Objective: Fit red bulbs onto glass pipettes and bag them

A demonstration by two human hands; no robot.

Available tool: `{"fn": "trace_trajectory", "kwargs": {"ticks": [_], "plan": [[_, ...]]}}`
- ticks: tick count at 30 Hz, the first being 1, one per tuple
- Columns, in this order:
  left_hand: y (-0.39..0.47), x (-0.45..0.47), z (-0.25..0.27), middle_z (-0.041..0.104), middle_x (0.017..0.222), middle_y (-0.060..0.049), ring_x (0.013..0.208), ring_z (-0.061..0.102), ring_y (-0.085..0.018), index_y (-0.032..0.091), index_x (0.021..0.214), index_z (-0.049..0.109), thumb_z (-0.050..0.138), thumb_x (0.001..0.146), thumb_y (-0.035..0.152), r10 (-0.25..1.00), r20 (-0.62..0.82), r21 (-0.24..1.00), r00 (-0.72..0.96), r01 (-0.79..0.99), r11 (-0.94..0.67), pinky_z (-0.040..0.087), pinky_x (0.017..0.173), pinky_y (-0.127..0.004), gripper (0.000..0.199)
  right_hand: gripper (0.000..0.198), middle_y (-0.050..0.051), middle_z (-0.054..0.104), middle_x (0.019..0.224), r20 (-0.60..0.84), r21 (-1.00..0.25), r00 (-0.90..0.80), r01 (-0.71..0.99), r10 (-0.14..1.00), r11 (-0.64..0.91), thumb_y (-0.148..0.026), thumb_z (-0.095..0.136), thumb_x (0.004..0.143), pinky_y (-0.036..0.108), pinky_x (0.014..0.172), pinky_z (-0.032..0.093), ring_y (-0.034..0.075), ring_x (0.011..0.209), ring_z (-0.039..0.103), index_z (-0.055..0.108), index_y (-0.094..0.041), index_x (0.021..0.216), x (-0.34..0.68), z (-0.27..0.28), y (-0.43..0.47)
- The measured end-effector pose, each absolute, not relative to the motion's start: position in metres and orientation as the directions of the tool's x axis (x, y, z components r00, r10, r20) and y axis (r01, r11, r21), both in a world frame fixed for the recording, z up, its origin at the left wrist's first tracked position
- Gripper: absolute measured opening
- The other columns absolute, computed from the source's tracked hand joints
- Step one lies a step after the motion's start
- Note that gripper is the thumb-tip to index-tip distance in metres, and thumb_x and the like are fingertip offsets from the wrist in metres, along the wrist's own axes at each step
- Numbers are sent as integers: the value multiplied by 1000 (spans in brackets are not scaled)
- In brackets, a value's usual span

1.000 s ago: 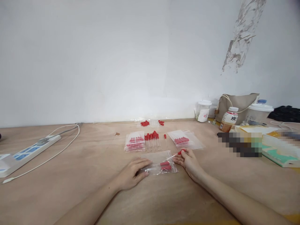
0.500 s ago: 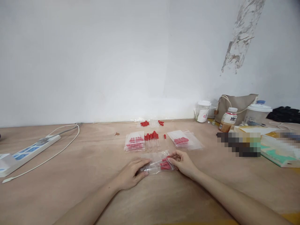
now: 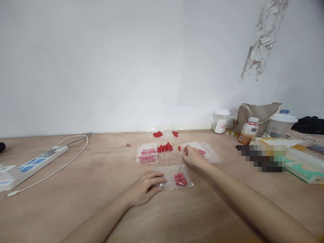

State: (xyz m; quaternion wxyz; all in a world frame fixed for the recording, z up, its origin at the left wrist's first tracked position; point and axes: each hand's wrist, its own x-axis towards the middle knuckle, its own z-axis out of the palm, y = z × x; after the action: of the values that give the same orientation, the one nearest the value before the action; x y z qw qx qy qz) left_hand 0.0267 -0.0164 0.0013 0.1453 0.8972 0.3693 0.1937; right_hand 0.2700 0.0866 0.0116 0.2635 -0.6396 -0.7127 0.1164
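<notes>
A clear zip bag (image 3: 190, 184) lies flat in front of me, with several red-bulbed droppers (image 3: 180, 179) inside, bulbs to the right. My left hand (image 3: 145, 187) rests on the table, fingers stretched over the bag's left end and thumb apart. Beyond the bag, my right hand (image 3: 191, 156) is closed, its fingers curled beside a single loose dropper (image 3: 179, 148); whether they touch its tube is hidden. Left of that dropper lies a row of loose droppers (image 3: 165, 148). A stack of filled bags (image 3: 147, 155) sits farther left. My right hand partly covers another pile of bags (image 3: 211, 153).
Loose red bulbs (image 3: 157, 134) lie on clear plastic near the wall. At left are a power strip (image 3: 32, 165) and a white cable (image 3: 72, 162). On the right stand a lidded cup (image 3: 221, 122), a bottle (image 3: 248, 131), a grey bag (image 3: 260, 116) and a green-and-white box (image 3: 306, 165).
My right hand has let go of the filled bag's right end and moved forward to the loose dropper. The bag now lies flatter. My left hand stays on its left end.
</notes>
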Motion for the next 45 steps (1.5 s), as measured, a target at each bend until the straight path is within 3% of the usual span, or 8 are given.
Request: {"fn": "trace_trajectory", "kwargs": {"ticks": [7,13,19,24,30,34,39,45], "plan": [[-17,28,2,48,121,-4,111,42,-20,26,118,47,42,86,33,708,269,400,652,593,-698,34,95,-36,34,44,23,57,96,85,-487,68,873,994,-17,-9,53,66,31,68,40,28,88,56,41,-5,108,235,7,118],[-17,27,2,46,123,-4,113,41,-19,27,120,45,40,86,33,723,249,390,644,617,-684,33,96,-36,35,56,10,61,82,214,-570,37,817,976,94,-13,42,74,25,63,41,19,77,58,20,-8,125,262,19,99],[-16,26,2,45,123,-4,112,41,-20,27,120,45,41,86,33,721,252,403,646,607,-685,34,95,-37,35,63,-7,47,61,264,-923,150,325,953,205,-28,45,72,22,40,42,12,44,52,10,-21,124,297,-14,65],[-16,26,1,46,122,-4,113,41,-20,27,120,45,41,86,33,714,259,394,651,603,-693,34,95,-36,35,57,-8,47,61,203,-979,177,39,963,200,-31,53,66,27,45,49,13,47,55,18,-23,111,292,-31,49],[-16,26,0,44,124,-4,113,40,-20,27,121,44,40,86,33,726,243,386,643,622,-681,34,96,-36,36,26,-4,53,63,34,-982,43,-182,999,41,-29,48,73,31,63,51,12,55,59,30,-23,92,284,-27,33],[-16,26,0,44,123,-4,113,40,-19,26,122,44,41,86,32,722,242,379,648,622,-686,33,96,-34,36,23,-2,55,64,73,-997,-94,-34,993,71,-34,57,67,26,56,48,11,54,55,45,-19,79,287,-28,27],[-16,26,1,43,124,-4,114,40,-19,26,123,42,41,86,31,723,245,372,645,626,-685,33,96,-34,37,25,2,60,67,237,-906,-212,305,948,295,-36,61,63,24,53,42,12,57,52,61,-14,74,289,-29,27],[-16,25,0,44,124,-5,113,41,-20,26,123,42,41,86,32,718,256,380,647,616,-690,34,95,-36,37,22,1,60,66,200,-943,-405,167,892,288,-36,53,72,22,50,40,12,56,53,58,-16,79,283,-28,22]]}}
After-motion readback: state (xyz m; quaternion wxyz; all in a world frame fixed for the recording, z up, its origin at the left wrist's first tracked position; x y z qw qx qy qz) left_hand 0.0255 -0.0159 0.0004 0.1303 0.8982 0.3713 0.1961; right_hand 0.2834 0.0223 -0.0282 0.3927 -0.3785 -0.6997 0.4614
